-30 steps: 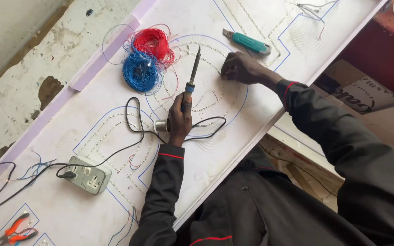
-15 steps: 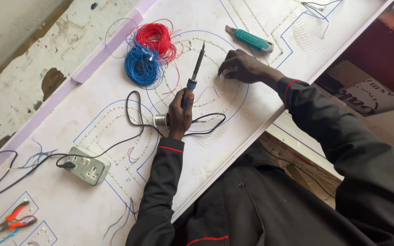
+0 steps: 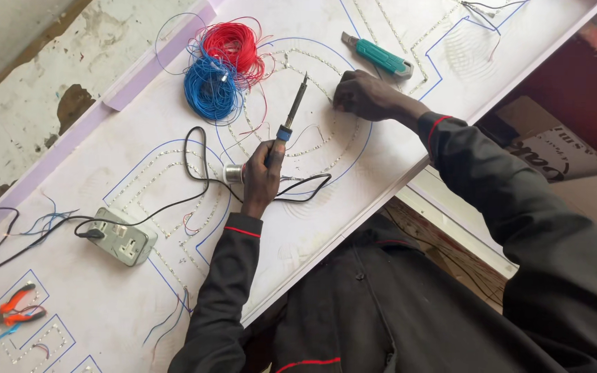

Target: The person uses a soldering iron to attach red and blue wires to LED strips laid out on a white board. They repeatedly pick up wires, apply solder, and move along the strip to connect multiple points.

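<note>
My left hand [image 3: 262,181] grips the blue handle of a soldering iron [image 3: 291,115], whose tip points up the white board [image 3: 381,186] toward a curved row of small lights. A spool of solder [image 3: 233,173] lies against that hand. My right hand [image 3: 365,95] rests fingers-down on the board just right of the iron's tip, pressing on the light strip. The iron's black cord [image 3: 195,166] loops away to a grey socket box [image 3: 123,237].
Coils of red wire [image 3: 233,43] and blue wire [image 3: 209,90] lie above the iron. A green utility knife [image 3: 378,55] sits beyond my right hand. Orange-handled pliers [image 3: 14,307] lie at the lower left. The board's edge runs diagonally beside my dark jacket.
The view has shifted slightly. Both hands stay in about the same places on the board, the iron still held upright in my left hand.
</note>
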